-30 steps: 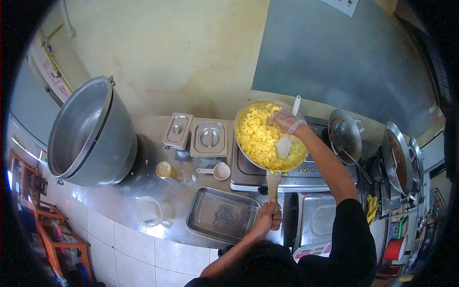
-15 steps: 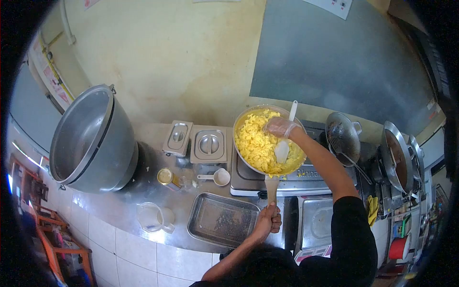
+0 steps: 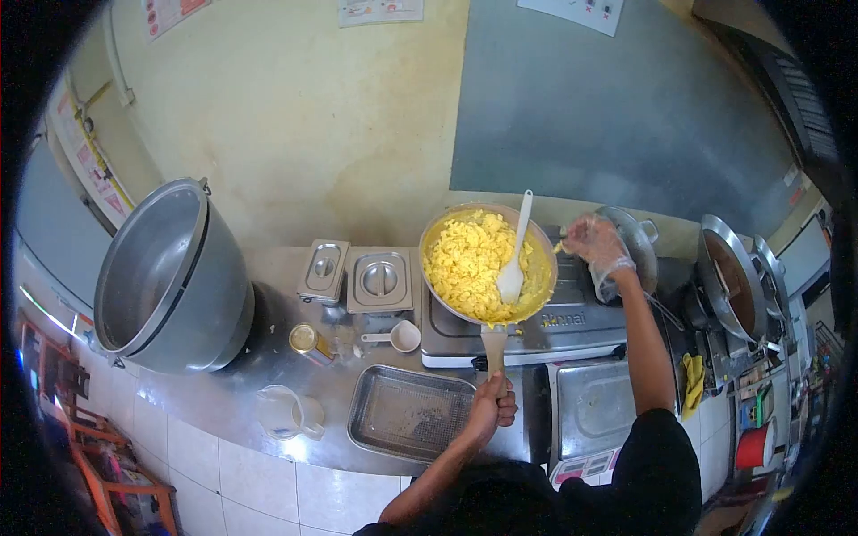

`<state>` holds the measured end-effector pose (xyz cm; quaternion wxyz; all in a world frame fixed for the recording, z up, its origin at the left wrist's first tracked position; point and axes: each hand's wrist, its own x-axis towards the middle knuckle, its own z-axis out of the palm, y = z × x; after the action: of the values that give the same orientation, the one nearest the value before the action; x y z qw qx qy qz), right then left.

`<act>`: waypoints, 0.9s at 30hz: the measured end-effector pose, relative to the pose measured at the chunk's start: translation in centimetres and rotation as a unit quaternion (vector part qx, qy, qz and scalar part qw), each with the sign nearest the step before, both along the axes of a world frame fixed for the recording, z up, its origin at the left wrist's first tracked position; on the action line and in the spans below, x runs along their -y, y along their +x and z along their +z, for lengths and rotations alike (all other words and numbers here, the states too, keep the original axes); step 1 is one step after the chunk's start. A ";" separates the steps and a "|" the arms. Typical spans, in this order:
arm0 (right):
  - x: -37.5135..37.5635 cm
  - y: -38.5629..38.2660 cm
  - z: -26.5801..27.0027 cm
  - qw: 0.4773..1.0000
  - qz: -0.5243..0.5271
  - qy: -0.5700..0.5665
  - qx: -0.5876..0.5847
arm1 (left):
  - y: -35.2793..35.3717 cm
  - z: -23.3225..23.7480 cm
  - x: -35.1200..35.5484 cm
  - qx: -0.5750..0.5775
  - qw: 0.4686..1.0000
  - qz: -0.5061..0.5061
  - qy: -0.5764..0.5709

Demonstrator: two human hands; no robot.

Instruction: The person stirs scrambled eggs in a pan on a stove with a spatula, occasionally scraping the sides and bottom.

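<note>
My left hand (image 3: pixel 493 404) is wrapped round the handle of a large frying pan (image 3: pixel 548 284) on the stove. Scrambled egg (image 3: pixel 466 259) fills most of the pan. A white spatula (image 3: pixel 512 279) lies in the egg, its handle leaning over the far rim. To the right of the pan, my right hand (image 3: pixel 601 241), in a clear plastic glove, hangs in the air. Its fingers are pinched together, and a small yellow bit of egg (image 3: pixel 560 247) shows at their tips.
A wok (image 3: pixel 636 234) stands behind my right hand, with more pans (image 3: pixel 735 277) farther right. Left of the stove are lidded steel containers (image 3: pixel 380 280), a measuring cup (image 3: pixel 405 337), a can (image 3: pixel 308 340), a jug (image 3: pixel 290 413), a mesh-bottomed tray (image 3: pixel 413 411) and a big pot (image 3: pixel 219 295).
My right hand has lifted out of the egg and moved right, clear of the pan, with a bit of egg at its fingertips. My left hand still grips the handle. The view has shifted slightly.
</note>
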<state>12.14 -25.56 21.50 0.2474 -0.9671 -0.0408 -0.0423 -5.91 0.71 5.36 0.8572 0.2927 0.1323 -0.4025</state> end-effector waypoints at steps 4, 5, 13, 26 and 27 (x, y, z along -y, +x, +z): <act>5.7 -2.5 -7.6 0.987 0.033 0.046 -0.153 | -0.2 0.7 0.1 0.001 1.000 0.007 0.024; 5.0 -3.6 -6.8 0.991 0.030 -0.001 -0.130 | -0.2 0.9 0.0 0.004 1.000 0.008 0.023; 1.2 1.5 -2.8 0.991 0.058 -0.111 0.045 | -0.4 0.6 0.2 0.016 1.000 0.010 0.002; -0.8 14.8 -13.1 0.814 0.230 -0.527 0.083 | -0.4 0.9 0.0 0.000 1.000 0.014 -0.004; -0.8 14.2 -11.9 0.805 0.244 -0.535 0.081 | -0.3 0.8 0.1 0.000 1.000 0.013 0.000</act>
<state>26.31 -24.78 9.56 -0.3114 -0.8974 -0.3112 -0.0300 -6.24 0.66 6.11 0.8623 0.2907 0.1364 -0.3917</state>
